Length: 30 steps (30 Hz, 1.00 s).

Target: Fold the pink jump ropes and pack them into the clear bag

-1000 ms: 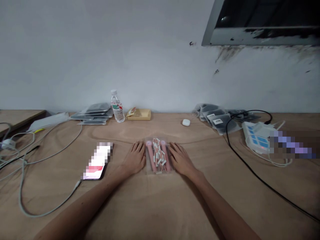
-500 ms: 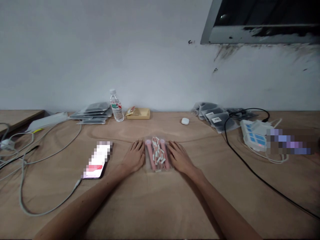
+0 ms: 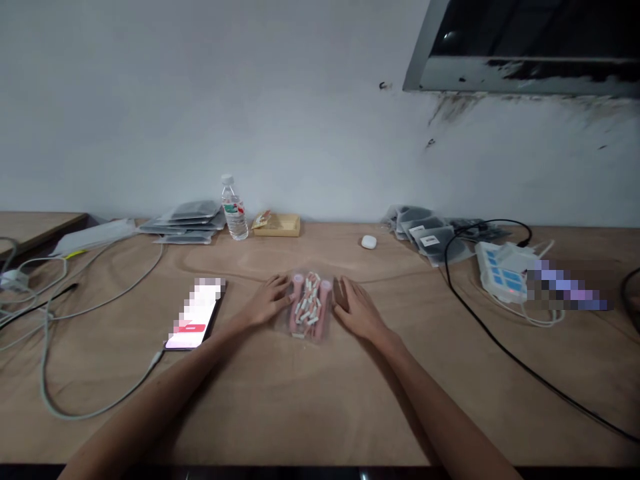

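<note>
A clear plastic bag (image 3: 309, 337) lies flat on the wooden table in front of me. Inside it is a beaded jump rope (image 3: 309, 303), its pink and white pieces bunched between two pink handles. On the bag's left side rests my left hand (image 3: 269, 301), palm down with fingers stretched forward and the thumb at the bag's edge. My right hand (image 3: 357, 310) lies on the table by the right edge, fingers forward, thumb pointing toward the bag. Neither hand grips anything.
To the left, a lit phone (image 3: 196, 317) is plugged into a white cable (image 3: 80, 417). Along the wall stand a water bottle (image 3: 234, 212), a yellow tray (image 3: 285, 227), a white case (image 3: 369, 242) and dark packets (image 3: 430, 233). A power strip (image 3: 503, 277) and black cable (image 3: 500, 339) lie right.
The bag has turned slightly and shifted a little left between the hands. A narrow gap now shows beside my right hand. The view has tilted slightly, revealing the table's front edge.
</note>
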Each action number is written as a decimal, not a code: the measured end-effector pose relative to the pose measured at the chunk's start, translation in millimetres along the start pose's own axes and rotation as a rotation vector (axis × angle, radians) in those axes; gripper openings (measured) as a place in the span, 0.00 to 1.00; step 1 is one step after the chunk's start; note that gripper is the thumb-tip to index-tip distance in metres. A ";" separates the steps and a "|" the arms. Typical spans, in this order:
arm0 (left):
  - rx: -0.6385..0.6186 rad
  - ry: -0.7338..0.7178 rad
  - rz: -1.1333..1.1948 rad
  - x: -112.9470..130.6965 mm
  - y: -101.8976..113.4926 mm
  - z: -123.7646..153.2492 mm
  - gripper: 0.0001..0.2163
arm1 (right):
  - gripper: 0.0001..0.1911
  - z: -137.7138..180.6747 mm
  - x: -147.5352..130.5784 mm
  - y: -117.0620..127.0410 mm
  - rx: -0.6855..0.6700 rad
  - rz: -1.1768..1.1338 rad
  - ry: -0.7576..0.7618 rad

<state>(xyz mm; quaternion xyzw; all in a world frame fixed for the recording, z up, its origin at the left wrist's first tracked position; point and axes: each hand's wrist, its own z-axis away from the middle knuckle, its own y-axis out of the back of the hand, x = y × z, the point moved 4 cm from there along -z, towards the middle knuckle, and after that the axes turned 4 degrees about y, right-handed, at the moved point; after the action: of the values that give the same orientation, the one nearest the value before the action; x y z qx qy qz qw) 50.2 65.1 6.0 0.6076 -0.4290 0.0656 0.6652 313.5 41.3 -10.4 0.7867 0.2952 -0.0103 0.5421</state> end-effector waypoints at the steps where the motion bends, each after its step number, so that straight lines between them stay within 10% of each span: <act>1: -0.013 -0.002 0.068 0.7 3.8 -1.6 0.25 | 0.35 0.0 1.2 -0.6 0.016 -0.007 -0.004; 7: -0.071 0.001 0.219 9.5 28.9 -7.7 0.21 | 0.27 -2.5 -6.5 2.7 0.018 -0.156 0.008; 15: 0.179 -0.001 -0.492 52.3 5.2 9.1 0.25 | 0.16 -0.7 -32.3 11.4 -0.020 -0.332 0.078; 30: -0.021 -0.215 -0.610 47.9 1.9 -3.8 0.41 | 0.20 -3.0 -23.7 11.1 -0.009 -0.173 0.124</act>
<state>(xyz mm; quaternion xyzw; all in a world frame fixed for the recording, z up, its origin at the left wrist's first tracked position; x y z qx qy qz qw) 80.8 48.1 39.0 0.7048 -0.2953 -0.2057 0.6113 298.3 30.5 8.2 0.7549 0.3951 -0.0068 0.5235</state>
